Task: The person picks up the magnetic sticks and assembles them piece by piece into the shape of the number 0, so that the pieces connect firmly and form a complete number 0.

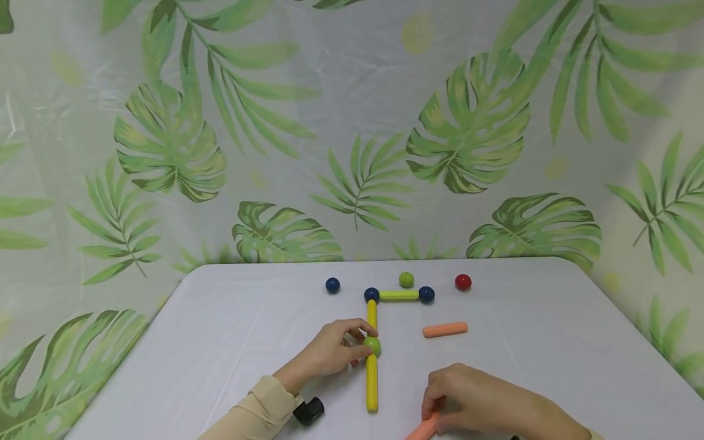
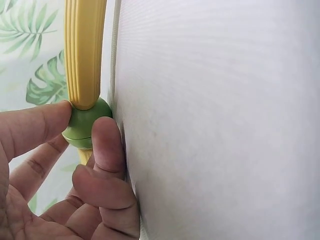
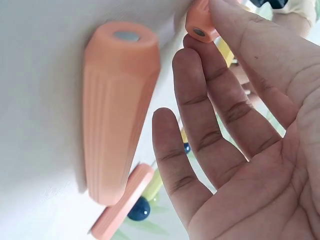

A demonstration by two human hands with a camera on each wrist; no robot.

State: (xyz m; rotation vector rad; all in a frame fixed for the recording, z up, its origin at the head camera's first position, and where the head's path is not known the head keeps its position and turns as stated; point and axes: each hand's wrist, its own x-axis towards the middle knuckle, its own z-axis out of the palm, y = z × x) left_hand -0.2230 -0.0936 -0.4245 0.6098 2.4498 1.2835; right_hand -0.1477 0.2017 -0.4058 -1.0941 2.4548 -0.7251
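On the left, the left hand pinches a green ball between two yellow rods; rightward, nearer, the right hand pinches an orange rod, another orange rod lying farther off.

A white counter has rounded far corners; beyond it and along its left and right sides hangs a pale, glossy sheet printed with green fronds, broad split leaves and faint yellow spots
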